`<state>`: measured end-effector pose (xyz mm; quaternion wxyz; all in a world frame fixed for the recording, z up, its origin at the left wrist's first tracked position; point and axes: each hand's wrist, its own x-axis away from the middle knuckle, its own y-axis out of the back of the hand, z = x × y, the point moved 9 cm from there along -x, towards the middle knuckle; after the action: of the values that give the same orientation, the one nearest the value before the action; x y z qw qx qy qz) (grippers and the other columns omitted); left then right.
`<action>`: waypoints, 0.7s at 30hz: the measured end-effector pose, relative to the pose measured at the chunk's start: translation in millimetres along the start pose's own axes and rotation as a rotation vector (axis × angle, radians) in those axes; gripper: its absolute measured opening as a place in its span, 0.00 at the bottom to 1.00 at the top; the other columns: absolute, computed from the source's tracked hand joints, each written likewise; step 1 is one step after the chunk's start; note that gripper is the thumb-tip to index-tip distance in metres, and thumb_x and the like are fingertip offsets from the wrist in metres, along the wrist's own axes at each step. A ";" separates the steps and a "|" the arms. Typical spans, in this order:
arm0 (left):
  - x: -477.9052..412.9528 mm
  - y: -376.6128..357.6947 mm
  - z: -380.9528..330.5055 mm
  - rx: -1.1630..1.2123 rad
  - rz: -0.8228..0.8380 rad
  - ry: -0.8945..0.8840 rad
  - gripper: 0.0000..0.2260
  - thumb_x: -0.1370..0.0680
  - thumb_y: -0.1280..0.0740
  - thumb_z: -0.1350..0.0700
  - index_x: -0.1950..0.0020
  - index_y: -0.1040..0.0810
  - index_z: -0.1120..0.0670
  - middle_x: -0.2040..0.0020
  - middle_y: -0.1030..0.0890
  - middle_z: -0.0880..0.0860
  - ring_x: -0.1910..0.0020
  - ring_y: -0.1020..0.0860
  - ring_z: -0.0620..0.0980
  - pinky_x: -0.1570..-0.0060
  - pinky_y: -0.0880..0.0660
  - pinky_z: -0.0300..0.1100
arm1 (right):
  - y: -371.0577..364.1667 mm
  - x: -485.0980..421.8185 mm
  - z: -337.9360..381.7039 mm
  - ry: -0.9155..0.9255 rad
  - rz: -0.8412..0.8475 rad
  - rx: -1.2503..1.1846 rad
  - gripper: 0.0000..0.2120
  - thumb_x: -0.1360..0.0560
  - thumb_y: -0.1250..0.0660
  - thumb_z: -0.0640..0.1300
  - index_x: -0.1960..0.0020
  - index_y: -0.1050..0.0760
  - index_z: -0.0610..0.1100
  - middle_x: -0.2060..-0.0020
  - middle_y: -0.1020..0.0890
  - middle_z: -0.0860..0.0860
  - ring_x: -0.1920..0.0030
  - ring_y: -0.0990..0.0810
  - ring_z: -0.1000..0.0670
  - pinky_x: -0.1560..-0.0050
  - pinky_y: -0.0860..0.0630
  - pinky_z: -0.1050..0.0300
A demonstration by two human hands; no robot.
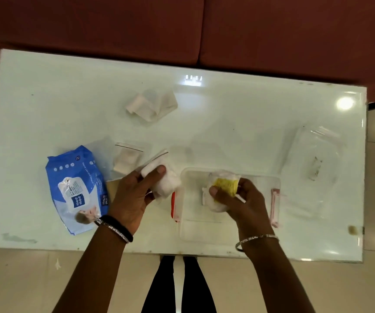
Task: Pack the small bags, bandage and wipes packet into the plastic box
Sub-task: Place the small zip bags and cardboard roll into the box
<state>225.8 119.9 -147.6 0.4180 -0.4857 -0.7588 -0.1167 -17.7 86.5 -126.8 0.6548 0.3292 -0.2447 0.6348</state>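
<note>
Your right hand (238, 199) grips a yellow-filled small bag (221, 190) above the plastic box (204, 231). Your left hand (134, 195) clasps a white bag (166, 181) just left of the box; the wipes packet (75, 188) lies further left, the bandage (151, 105) beyond.

A blue wipes packet (76, 188) with a white label panel is shown on a glossy white table (46, 98). Clear small bags, red-lined at the seal (127, 158), hold white contents; one (223, 188) shows yellow. The clear plastic box (204, 231) bears pink-red clips. A pale beige bandage (151, 105) is seen.
</note>
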 end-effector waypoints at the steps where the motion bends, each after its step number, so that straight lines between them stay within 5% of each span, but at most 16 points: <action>1: 4.3 0.2 4.2 -0.010 0.005 0.003 0.18 0.36 0.25 0.46 0.48 0.16 0.46 0.50 0.14 0.49 0.50 0.16 0.48 0.59 0.18 0.40 | -1.3 0.4 -11.8 -0.037 -0.009 0.022 0.27 0.43 0.18 0.51 0.46 0.20 0.47 0.53 0.14 0.49 0.51 0.14 0.48 0.49 0.19 0.51; 5: 15.3 -3.4 17.3 -0.012 0.023 0.010 0.18 0.35 0.25 0.48 0.47 0.17 0.49 0.51 0.13 0.50 0.52 0.15 0.47 0.63 0.20 0.38 | -10.9 -11.6 -44.1 -0.152 -0.048 0.128 0.27 0.40 0.18 0.48 0.44 0.21 0.44 0.52 0.14 0.47 0.49 0.15 0.46 0.42 0.21 0.43; 10: 22.1 -5.8 27.1 -0.056 0.039 0.012 0.22 0.36 0.26 0.46 0.43 0.19 0.49 0.49 0.14 0.49 0.51 0.16 0.45 0.62 0.20 0.38 | -24.2 -30.8 -45.4 -0.144 -0.124 0.280 0.29 0.41 0.17 0.51 0.44 0.21 0.43 0.50 0.15 0.47 0.49 0.16 0.46 0.44 0.20 0.44; 16: 26.2 -3.9 37.1 -0.099 0.043 0.031 0.18 0.31 0.29 0.51 0.42 0.21 0.51 0.49 0.15 0.48 0.51 0.17 0.44 0.59 0.19 0.41 | -35.7 -37.7 -52.0 -0.131 -0.111 0.237 0.25 0.35 0.20 0.46 0.42 0.21 0.40 0.47 0.15 0.43 0.46 0.17 0.42 0.41 0.21 0.44; 21: 28.1 -4.0 36.6 -0.103 0.070 0.021 0.13 0.25 0.31 0.61 0.42 0.21 0.52 0.50 0.16 0.48 0.53 0.17 0.41 0.60 0.20 0.39 | -32.5 -34.4 -58.9 -0.141 -0.123 0.145 0.22 0.34 0.20 0.44 0.43 0.21 0.37 0.50 0.15 0.39 0.52 0.15 0.40 0.49 0.17 0.45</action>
<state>198.4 157.1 -148.5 0.4042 -0.5316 -0.7299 -0.1462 6.3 107.8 -195.2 0.6480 0.4339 -0.2228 0.5850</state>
